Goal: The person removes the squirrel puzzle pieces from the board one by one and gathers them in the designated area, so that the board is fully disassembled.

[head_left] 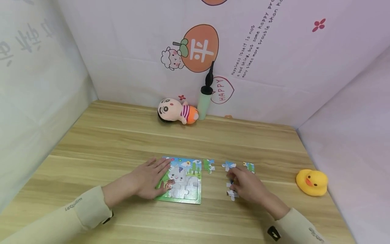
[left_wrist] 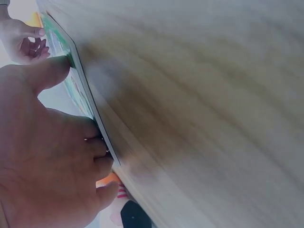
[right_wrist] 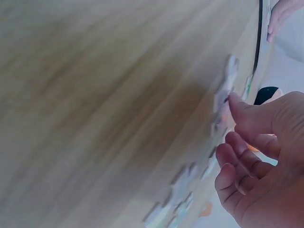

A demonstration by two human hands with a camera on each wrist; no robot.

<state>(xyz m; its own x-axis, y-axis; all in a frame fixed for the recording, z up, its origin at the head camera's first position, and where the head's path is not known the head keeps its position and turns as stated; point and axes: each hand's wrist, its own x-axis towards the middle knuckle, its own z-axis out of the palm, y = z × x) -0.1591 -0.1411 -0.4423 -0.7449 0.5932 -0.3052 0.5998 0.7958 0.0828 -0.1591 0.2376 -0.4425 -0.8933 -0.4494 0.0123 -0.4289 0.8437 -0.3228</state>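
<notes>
A jigsaw puzzle board (head_left: 195, 200) with a green rim and a grey cartoon animal picture lies flat on the table. My left hand (head_left: 152, 178) rests across its left side with straight, spread fingers. In the left wrist view, the thumb (left_wrist: 56, 71) lies at the board's edge. To the right of the board, my right hand (head_left: 248, 185) bends over loose pieces. Its thumb and forefinger pinch a puzzle piece (right_wrist: 221, 97) low at the tabletop; the forefinger's tip is hidden. Another puzzle piece (head_left: 233, 195) lies just below that thumb in the head view.
More loose pieces lie around: a green piece (head_left: 208, 165) beside the board, a blue piece (head_left: 228, 165) and a corner piece (head_left: 250, 166) beyond the right hand. A yellow rubber duck (head_left: 312, 183) sits far right. A plush doll (head_left: 178, 111) and a hand pump (head_left: 204, 101) are by the back wall.
</notes>
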